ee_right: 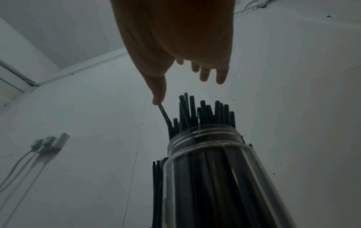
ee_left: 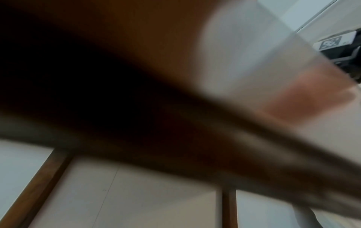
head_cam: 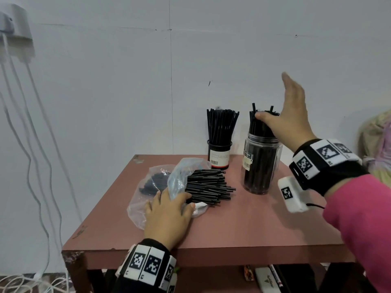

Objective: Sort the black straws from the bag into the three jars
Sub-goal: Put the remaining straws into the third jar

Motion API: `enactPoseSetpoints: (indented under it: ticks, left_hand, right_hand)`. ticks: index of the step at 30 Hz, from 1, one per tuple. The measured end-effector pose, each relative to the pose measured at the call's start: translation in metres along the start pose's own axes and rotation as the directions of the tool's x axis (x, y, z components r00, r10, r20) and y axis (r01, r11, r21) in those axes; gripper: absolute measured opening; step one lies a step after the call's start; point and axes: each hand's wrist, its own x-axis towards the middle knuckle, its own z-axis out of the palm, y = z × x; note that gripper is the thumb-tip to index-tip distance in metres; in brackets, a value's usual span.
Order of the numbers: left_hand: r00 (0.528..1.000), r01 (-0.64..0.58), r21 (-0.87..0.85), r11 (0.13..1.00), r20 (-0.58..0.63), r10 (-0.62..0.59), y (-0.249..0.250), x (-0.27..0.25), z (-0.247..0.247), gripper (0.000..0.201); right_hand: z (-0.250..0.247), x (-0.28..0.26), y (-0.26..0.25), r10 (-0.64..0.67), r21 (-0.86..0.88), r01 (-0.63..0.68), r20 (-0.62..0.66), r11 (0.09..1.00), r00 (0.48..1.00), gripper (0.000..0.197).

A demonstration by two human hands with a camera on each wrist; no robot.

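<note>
Plastic bag (head_cam: 156,187) under flat left hand (head_cam: 167,214); right hand (head_cam: 289,119) fingers (ee_right: 221,77) spread, thumb touching straw (ee_right: 165,115).

A crumpled clear plastic bag (head_cam: 156,182) lies on its side on the reddish-brown table top (head_cam: 243,225), mouth toward the clear plastic jar (head_cam: 261,166). A loose bundle of thin black straws (head_cam: 208,188) lies flat, spilling out of that mouth; more show dimly deeper inside. The clear jar stands upright, packed with upright straws (ee_right: 207,111). Behind the bag stands a dark labelled jar (head_cam: 219,154), its straws (head_cam: 221,125) fanning upward.
</note>
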Motion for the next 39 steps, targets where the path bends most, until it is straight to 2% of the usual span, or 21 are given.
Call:
enactPoseSetpoints:
  ticks: [2, 4, 6, 7, 9, 12, 13, 15, 17, 20, 25, 31, 39]
  left_hand:
    - [1.000, 0.000, -0.002, 1.000, -0.006, 0.000, 0.000, 0.000, 0.001, 0.033]
    - [1.000, 0.000, -0.003, 1.000, -0.006, 0.000, 0.000, -0.001, 0.001, 0.033]
    - [1.000, 0.000, 0.000, 1.000, 0.003, 0.000, 0.000, -0.001, 0.001, 0.034]
    - [1.000, -0.001, 0.001, 1.000, 0.005, 0.001, 0.000, -0.001, 0.001, 0.034]
    - [1.000, -0.003, 0.005, 1.000, 0.006, 0.003, 0.000, -0.001, 0.000, 0.034]
    - [1.000, -0.005, 0.006, 1.000, 0.006, 0.005, 0.000, 0.000, 0.000, 0.034]
    - [1.000, -0.006, 0.006, 1.000, 0.007, 0.006, 0.000, 0.000, 0.001, 0.034]
    - [1.000, -0.008, 0.007, 1.000, 0.010, 0.008, -0.001, 0.000, 0.001, 0.035]
    - [1.000, -0.009, 0.005, 1.000, 0.012, 0.009, -0.002, 0.001, 0.002, 0.035]
    - [1.000, -0.010, 0.013, 1.000, 0.010, 0.009, -0.002, 0.001, 0.003, 0.035]
    - [1.000, -0.017, 0.032, 0.999, 0.002, 0.017, -0.003, 0.002, 0.004, 0.036]
    - [1.000, -0.027, 0.039, 0.999, -0.003, 0.027, -0.003, 0.002, 0.004, 0.036]
    - [0.999, -0.036, 0.041, 0.999, 0.001, 0.036, -0.004, 0.002, 0.005, 0.040]
  right_hand:
    - [0.003, 0.003, -0.001, -0.039, -0.186, 0.057, 0.103, 0.981, 0.994, 0.065]
    - [0.008, 0.001, -0.001, 0.041, -0.372, 0.066, 0.274, 0.926, 0.961, 0.038]
    - [0.014, -0.001, 0.005, 0.123, -0.430, 0.054, 0.374, 0.901, 0.919, 0.040]
    - [0.015, -0.003, 0.007, 0.116, -0.419, 0.053, 0.367, 0.907, 0.923, 0.044]
    - [0.014, -0.011, 0.002, 0.033, -0.347, 0.064, 0.268, 0.935, 0.963, 0.049]
    - [0.019, -0.039, -0.018, -0.076, -0.121, 0.090, 0.117, 0.989, 0.990, 0.036]
    - [0.023, -0.052, -0.026, -0.059, -0.050, 0.067, 0.143, 0.997, 0.988, 0.028]
    - [0.033, -0.079, -0.037, 0.030, -0.016, -0.026, 0.313, 1.000, 0.949, 0.019]
    - [0.046, -0.105, -0.043, 0.093, -0.099, -0.051, 0.482, 0.994, 0.871, 0.018]
    - [0.068, -0.139, -0.045, 0.093, -0.175, 0.008, 0.561, 0.985, 0.823, 0.023]
    - [0.102, -0.167, -0.038, 0.120, -0.226, 0.006, 0.541, 0.974, 0.833, 0.021]
    - [0.112, -0.174, -0.026, 0.224, -0.316, -0.048, 0.549, 0.947, 0.805, 0.036]
    - [0.111, -0.175, -0.028, 0.181, -0.289, -0.013, 0.562, 0.957, 0.807, 0.036]
